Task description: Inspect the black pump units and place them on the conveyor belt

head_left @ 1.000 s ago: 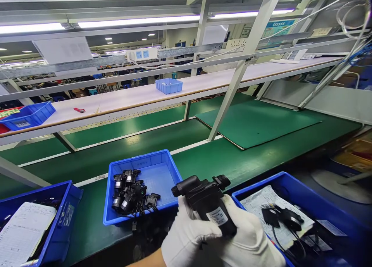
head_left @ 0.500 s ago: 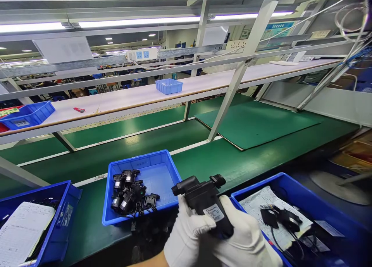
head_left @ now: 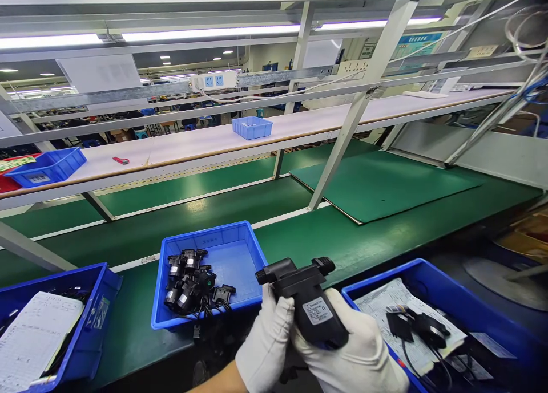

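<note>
A small black pump [head_left: 306, 290] with two threaded ports and a silver label is held up between my white-gloved hands, label facing me. My left hand [head_left: 268, 339] grips its left side, thumb along the edge below the left port. Wrapped around the lower right of the body is my right hand [head_left: 357, 347]; the fingers behind the pump are partly hidden. To the left, a blue tray [head_left: 252, 256] holds several similar black pumps [head_left: 192, 282] with cables, bunched at its left side.
At right, a blue bin [head_left: 417, 264] holds paper sheets [head_left: 391, 299] and a black pump [head_left: 428, 329] with cables. Another blue bin [head_left: 96, 324] with written paper [head_left: 40, 330] stands left. A metal post [head_left: 342, 142] rises from the green bench [head_left: 295, 239]; a shelf [head_left: 188, 145] runs behind.
My left thumb has moved off the label to the pump's left edge, so the label shows fully. The pump has turned slightly. The whole view has shifted a little.
</note>
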Tool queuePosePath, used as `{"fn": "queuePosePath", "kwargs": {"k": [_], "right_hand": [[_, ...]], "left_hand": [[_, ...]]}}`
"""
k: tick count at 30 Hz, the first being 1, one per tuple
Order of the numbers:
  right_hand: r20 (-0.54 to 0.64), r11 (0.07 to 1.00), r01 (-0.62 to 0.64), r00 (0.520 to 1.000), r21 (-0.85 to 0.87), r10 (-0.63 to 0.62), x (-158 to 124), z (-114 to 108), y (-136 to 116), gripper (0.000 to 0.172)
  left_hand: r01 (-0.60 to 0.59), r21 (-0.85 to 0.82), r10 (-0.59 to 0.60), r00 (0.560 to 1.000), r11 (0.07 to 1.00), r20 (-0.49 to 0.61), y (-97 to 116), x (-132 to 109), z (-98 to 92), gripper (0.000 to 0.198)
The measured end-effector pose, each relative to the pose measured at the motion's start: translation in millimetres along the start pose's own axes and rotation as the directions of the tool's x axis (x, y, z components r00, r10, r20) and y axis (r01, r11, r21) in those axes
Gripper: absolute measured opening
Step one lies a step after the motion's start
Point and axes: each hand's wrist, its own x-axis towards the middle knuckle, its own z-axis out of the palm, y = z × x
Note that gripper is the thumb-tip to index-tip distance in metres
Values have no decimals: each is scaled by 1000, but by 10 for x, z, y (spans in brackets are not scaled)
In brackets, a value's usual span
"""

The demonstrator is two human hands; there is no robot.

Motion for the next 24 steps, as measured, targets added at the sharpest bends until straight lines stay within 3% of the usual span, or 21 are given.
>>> {"fn": "queuePosePath", "kwargs": {"k": [6,12,17,24], "right_hand": [[4,992,-61,998,111,61,-101,87,16,52],[-10,984,-59,998,165,61,-141,126,25,47],[-70,992,-25,997,121,33,-103,94,-26,54],[-86,996,74,994,49,-69,-17,71,-36,58]], "left_hand": [[-151,-81,155,987,985,43,-75,94,-53,78],[-210,-65,214,975,976,64,-25,147,-65,76],[-205,-94,210,977,974,39,-109,167,-85,72],[-142,-133,141,990,981,-22,16,63,-25,71]]}}
